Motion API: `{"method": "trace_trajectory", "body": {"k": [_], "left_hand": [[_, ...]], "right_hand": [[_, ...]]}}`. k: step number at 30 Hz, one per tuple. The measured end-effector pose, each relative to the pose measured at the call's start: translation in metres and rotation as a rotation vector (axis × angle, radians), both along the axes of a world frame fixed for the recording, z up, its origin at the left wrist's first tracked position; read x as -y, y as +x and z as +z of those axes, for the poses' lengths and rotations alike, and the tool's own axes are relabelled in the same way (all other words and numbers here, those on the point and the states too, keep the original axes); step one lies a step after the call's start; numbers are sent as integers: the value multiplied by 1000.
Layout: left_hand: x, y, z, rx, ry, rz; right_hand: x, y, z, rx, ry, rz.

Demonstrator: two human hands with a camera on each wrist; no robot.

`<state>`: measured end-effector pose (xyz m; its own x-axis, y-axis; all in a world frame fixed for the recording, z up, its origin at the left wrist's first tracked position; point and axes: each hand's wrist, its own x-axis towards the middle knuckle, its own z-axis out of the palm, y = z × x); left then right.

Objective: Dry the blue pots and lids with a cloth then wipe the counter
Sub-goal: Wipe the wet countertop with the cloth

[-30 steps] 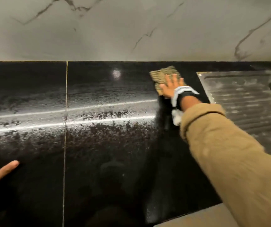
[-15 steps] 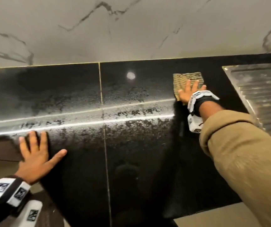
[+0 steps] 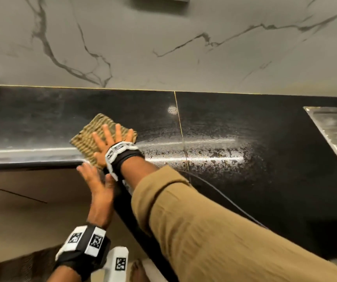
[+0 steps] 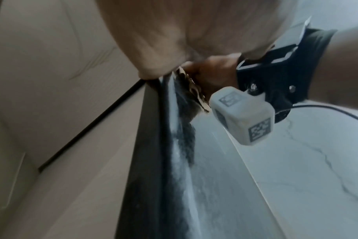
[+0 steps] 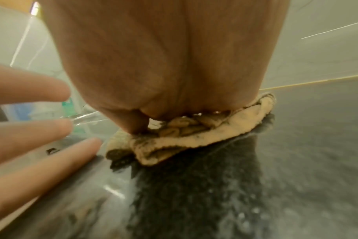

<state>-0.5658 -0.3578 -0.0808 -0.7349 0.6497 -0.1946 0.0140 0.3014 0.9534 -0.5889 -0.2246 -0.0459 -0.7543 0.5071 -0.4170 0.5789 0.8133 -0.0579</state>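
**wipe_watcher:** Tan ribbed cloth (image 3: 94,137) is folded flat on the black counter (image 3: 234,123), right near the front edge where the slab steps down. Right hand (image 3: 107,146) is spread wide on top of it, fingers straight, palm pressing, not pinching anything. No blue pots or lids in any view, so I'd guess we're in the counter-wiping part.

**granite_guy:** Yeah, and the left hand (image 3: 96,184) is flat too, fingers out, sitting at the counter's front lip just beside the cloth. Holding nothing.

**wipe_watcher:** What worries me: the patch right of the cloth looks speckled with droplets around the seam (image 3: 181,127). If the strokes don't overlap, that bit stays wet.

**granite_guy:** Also the cloth's so close to the edge that a flat palm with no grip could push it straight off onto the floor. The wrist view shows the folds (image 5: 194,137) bunching under the palm, so it may smear instead of soaking up.

**wipe_watcher:** Steel drainboard (image 3: 334,131) is well off to the right, so that's no issue.
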Motion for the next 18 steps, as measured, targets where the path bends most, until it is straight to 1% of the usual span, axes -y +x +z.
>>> {"method": "trace_trajectory", "body": {"k": [1, 2, 3, 4, 5, 6, 8, 9, 11, 13, 16, 17, 18], "left_hand": [[9, -3, -2, 5, -4, 35], [19, -7, -8, 21, -12, 104], [29, -14, -18, 78, -23, 145], [39, -20, -26, 144, -18, 143], [41, -21, -28, 182, -23, 111], [43, -23, -27, 164, -6, 49], [34, -10, -12, 13, -65, -141], [31, -3, -6, -62, -119, -191], [29, 7, -5, -239, -181, -279], [29, 9, -13, -389, -248, -334], [36, 21, -18, -470, -360, -357], [38, 30, -16, -503, -399, -324], [40, 37, -18, -512, -427, -325]], "right_hand": [[5, -4, 0, 2, 3, 17], [8, -7, -1, 16, 7, 38], [9, -7, -2, 31, 11, 66], [11, -7, -4, 42, 8, 88], [10, -1, -9, 50, 6, 104], [10, 4, -13, 51, 9, 123], [0, 30, -18, 31, 8, 115], [-6, 45, -17, 15, 0, 99], [-27, 83, -14, -10, -4, 51], [-59, 135, -9, -11, -17, -39], [-116, 237, -3, -37, -35, -239], [-135, 275, 0, -29, -28, -299], [-158, 318, -1, -15, -13, -358]]}}
